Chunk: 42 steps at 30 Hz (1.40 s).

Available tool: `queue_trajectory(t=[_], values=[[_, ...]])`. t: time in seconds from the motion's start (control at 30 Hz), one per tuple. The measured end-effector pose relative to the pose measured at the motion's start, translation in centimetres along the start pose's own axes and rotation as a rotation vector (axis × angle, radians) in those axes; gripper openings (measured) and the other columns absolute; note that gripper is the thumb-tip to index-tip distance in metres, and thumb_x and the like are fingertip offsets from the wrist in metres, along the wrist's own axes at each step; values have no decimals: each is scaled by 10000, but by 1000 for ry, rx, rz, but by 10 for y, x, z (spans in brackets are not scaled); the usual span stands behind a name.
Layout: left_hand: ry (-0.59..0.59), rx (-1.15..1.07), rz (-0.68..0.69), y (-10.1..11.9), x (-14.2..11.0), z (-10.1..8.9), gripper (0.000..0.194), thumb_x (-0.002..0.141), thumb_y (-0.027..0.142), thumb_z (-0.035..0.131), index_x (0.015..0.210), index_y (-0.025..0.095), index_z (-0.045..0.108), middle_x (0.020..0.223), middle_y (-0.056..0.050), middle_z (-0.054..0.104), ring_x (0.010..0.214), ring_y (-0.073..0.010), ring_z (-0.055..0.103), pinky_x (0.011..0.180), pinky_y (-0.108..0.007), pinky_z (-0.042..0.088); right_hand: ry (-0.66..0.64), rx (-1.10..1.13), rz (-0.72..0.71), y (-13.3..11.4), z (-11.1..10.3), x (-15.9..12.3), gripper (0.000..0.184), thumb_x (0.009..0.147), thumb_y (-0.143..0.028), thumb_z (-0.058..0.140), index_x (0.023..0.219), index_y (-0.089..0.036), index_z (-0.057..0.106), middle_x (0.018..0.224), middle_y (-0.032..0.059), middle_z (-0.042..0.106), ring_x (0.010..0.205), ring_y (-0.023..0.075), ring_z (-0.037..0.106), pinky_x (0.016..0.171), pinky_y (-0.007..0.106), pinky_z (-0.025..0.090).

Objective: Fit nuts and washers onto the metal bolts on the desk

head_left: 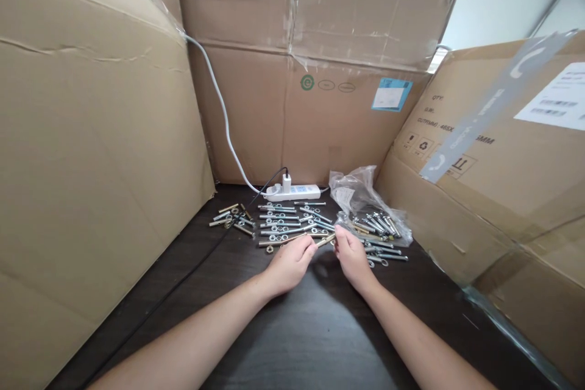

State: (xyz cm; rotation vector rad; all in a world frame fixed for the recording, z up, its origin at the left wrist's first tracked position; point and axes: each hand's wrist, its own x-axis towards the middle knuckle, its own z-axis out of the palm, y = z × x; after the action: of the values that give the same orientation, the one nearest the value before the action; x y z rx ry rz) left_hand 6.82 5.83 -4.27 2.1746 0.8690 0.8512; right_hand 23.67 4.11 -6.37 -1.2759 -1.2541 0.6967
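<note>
A brass-coloured expansion bolt (325, 241) spans the gap between my two hands, above the table. My left hand (291, 263) is closed around its left end. At the other end, my right hand (353, 254) pinches with thumb and fingers; whether a nut or washer is in that grip is hidden. Behind my left hand lie rows of silver bolts (280, 225) with nuts and washers beside them. More silver bolts (386, 250) and a washer (384, 263) lie to the right of my right hand. A loose nut (270, 250) rests left of my left hand.
A clear plastic bag (354, 186) with bolts lies at back right. Behind the rows sits a white power strip (295, 192) with a charger and cables. A loose pile of bolts (231, 219) lies at left. Cardboard boxes (256, 116) wall the table (292, 341) on three sides.
</note>
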Motion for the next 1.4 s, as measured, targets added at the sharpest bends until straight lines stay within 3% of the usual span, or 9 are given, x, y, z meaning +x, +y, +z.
queue_trajectory(t=[0.33, 0.53, 0.67, 0.77, 1.07, 1.2, 1.4], values=[[-65, 93, -11, -2, -3, 3, 260, 923, 353, 387, 754, 188, 495, 753, 7, 542, 699, -136, 487, 649, -242, 369, 28, -148, -104, -13, -3, -2, 469, 907, -528, 379, 567, -205, 351, 529, -39, 362, 524, 118, 338, 528, 260, 273], [-60, 69, -23, -4, -4, 4, 173, 895, 313, 446, 819, 193, 543, 769, 3, 575, 704, -142, 508, 657, -244, 398, -64, -132, -197, -24, 1, -13, 345, 943, -421, 362, 680, -206, 421, 617, -32, 425, 573, 126, 404, 563, 250, 327], [-40, -48, 16, -4, -3, 4, 208, 911, 290, 436, 1021, 202, 589, 1023, -53, 646, 917, -185, 580, 821, -295, 449, -167, -154, -262, -32, 7, -20, 183, 916, -349, 441, 876, -203, 543, 752, 4, 543, 660, 151, 493, 622, 262, 383], [-7, -123, 23, -3, -2, 4, 300, 915, 288, 446, 1188, 215, 548, 1208, -68, 608, 1081, -203, 563, 948, -331, 425, -167, -193, -302, -35, 9, -22, 140, 893, -307, 481, 923, -201, 567, 806, 25, 557, 697, 165, 509, 641, 274, 400], [-17, -133, 18, 3, -3, 2, 239, 918, 299, 429, 1086, 207, 573, 1087, -43, 643, 968, -178, 589, 866, -293, 444, -128, -301, -391, -39, 9, -21, 120, 879, -298, 506, 828, -202, 556, 781, 31, 532, 675, 165, 501, 603, 278, 409], [-12, -75, -9, 6, -5, -2, 209, 919, 298, 398, 1018, 206, 558, 923, -15, 626, 837, -161, 565, 781, -281, 431, -56, -401, -408, -42, -13, -5, 147, 895, -313, 480, 876, -198, 568, 796, 47, 598, 719, 186, 554, 649, 289, 418], [-39, 50, -38, 8, -10, -10, 121, 874, 211, 399, 884, 202, 520, 803, 13, 556, 737, -139, 516, 687, -255, 397, 209, -806, -247, -17, -97, 31, 225, 863, -357, 479, 949, -193, 606, 852, 70, 669, 739, 216, 602, 686, 313, 420]])
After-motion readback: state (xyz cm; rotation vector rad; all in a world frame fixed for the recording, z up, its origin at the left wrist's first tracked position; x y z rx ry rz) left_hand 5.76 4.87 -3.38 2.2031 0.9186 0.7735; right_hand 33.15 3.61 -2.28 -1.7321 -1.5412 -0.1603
